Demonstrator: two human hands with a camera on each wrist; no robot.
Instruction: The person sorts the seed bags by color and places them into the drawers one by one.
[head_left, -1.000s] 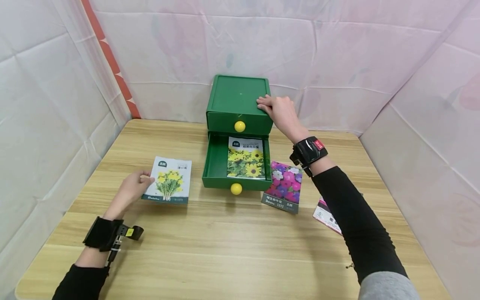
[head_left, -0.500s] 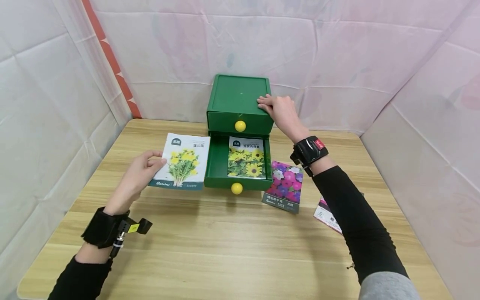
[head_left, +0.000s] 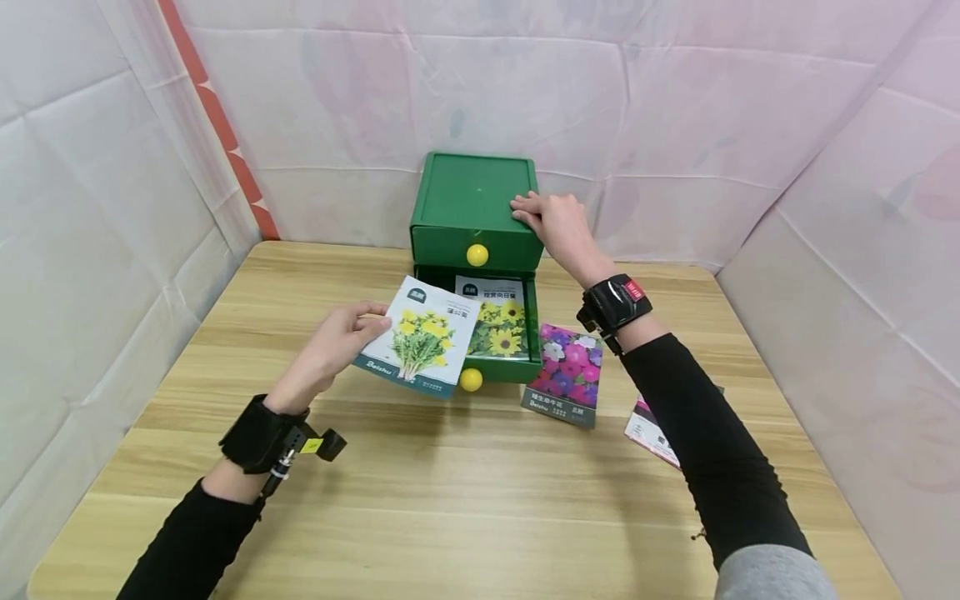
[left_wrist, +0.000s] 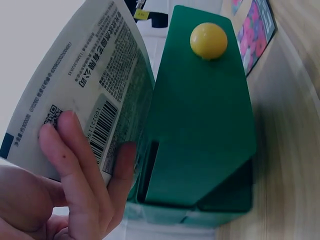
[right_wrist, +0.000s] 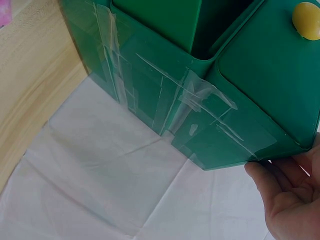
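My left hand pinches a seed packet with yellow flowers by its left edge and holds it tilted over the left part of the open lower drawer. In the left wrist view, my fingers lie on the packet's barcode side, next to the drawer front and its yellow knob. A sunflower packet lies in the drawer. My right hand rests flat on the front right corner of the green cabinet; the right wrist view shows that hand at the taped cabinet wall.
The upper drawer is closed. A pink and purple flower packet lies on the wooden table right of the drawer. Another packet is partly hidden behind my right forearm. White sheet walls close in the table.
My left hand has lifted the yellow-flower packet off the table and carried it right, from beside the drawer to over it. The right hand has stayed on the cabinet.
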